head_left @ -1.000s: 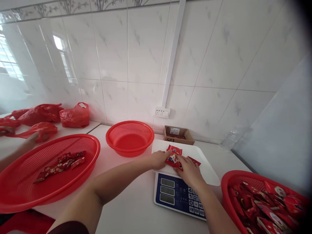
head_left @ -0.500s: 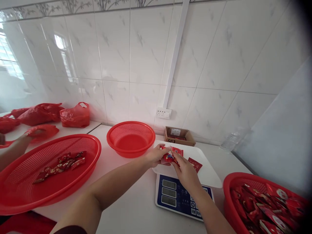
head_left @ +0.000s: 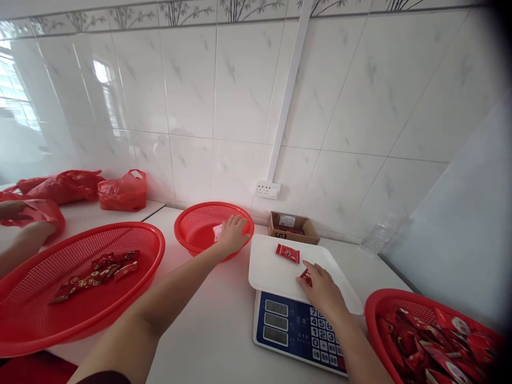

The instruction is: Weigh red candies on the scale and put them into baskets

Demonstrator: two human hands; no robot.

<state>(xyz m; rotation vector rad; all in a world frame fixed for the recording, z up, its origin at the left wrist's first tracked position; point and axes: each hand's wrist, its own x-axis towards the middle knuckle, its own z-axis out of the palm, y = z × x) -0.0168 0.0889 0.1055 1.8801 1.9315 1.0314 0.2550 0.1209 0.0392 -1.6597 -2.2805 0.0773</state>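
My left hand [head_left: 234,236] is over the right side of a red mesh basket [head_left: 188,218], fingers spread, holding nothing. A pale pink packet [head_left: 218,231] is in that basket beside my fingertips. My right hand [head_left: 322,285] is low over the white pan of a weighing scale [head_left: 268,274], thumb and fingers closed around a small dark red packet [head_left: 306,276], mostly hidden under the hand. Another red packet [head_left: 288,253] with white ends lies farther back on the pan. The scale's blue keypad panel [head_left: 296,330] faces me.
A large red basket [head_left: 158,250] with several snack packets stands left. Another red basket [head_left: 372,309], full of packets, is at right. A cardboard box [head_left: 312,233] sits behind the scale. Red plastic bags [head_left: 122,192] and another person's hands [head_left: 36,234] are at far left.
My hands have separated. The left moved left to the middle basket, where a pale pink packet now shows; the right moved right onto the red packet on the pan.
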